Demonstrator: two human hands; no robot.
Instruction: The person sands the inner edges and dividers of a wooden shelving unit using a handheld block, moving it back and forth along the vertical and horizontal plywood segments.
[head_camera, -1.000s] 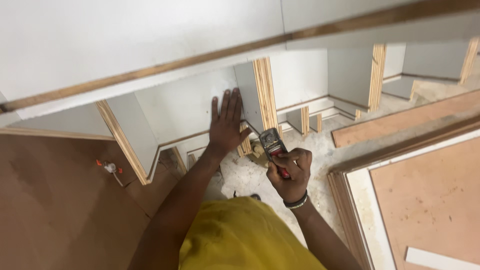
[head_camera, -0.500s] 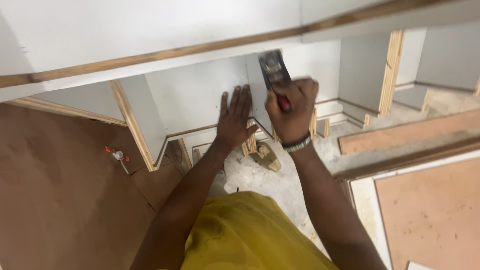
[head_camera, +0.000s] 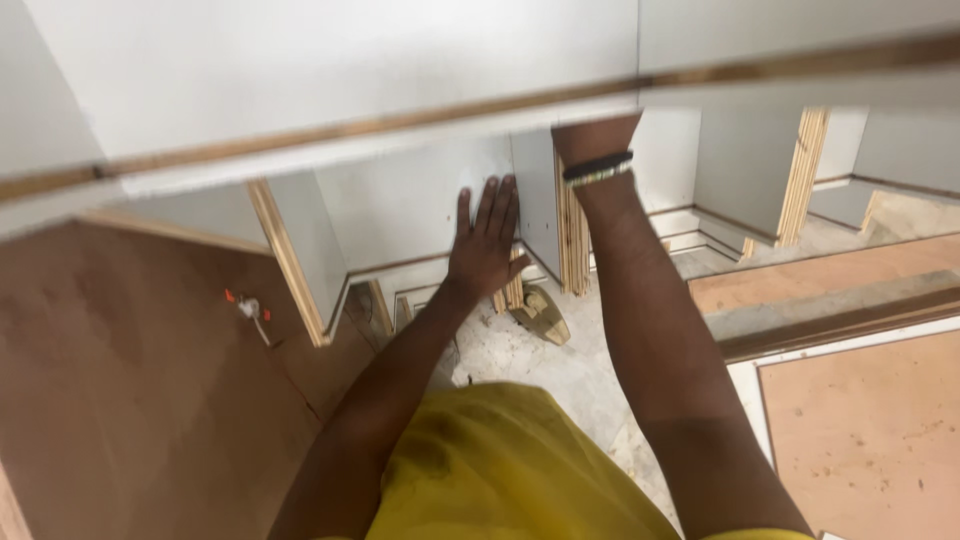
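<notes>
My left hand (head_camera: 485, 240) lies flat, fingers together, against the white back panel (head_camera: 410, 205) of a cabinet below me. My right arm reaches up beside it. Only the heel of my right hand (head_camera: 596, 134) and a wrist with a dark bracelet (head_camera: 597, 166) show. The fingers are hidden behind the wood-edged white top board (head_camera: 400, 135), so whatever they hold is out of sight. A white upright divider with a layered plywood edge (head_camera: 572, 235) stands between the two arms.
A small tan object (head_camera: 540, 312) lies on the speckled floor (head_camera: 560, 370) under the cabinet. A large brown board (head_camera: 130, 400) leans at the left with a small red-and-white item (head_camera: 248, 306) on it. More white panels and brown boards (head_camera: 860, 420) lie at the right.
My right hand, which held a dark tool with a red part, rose from floor level and went behind the top board. My left hand stayed pressed on the panel.
</notes>
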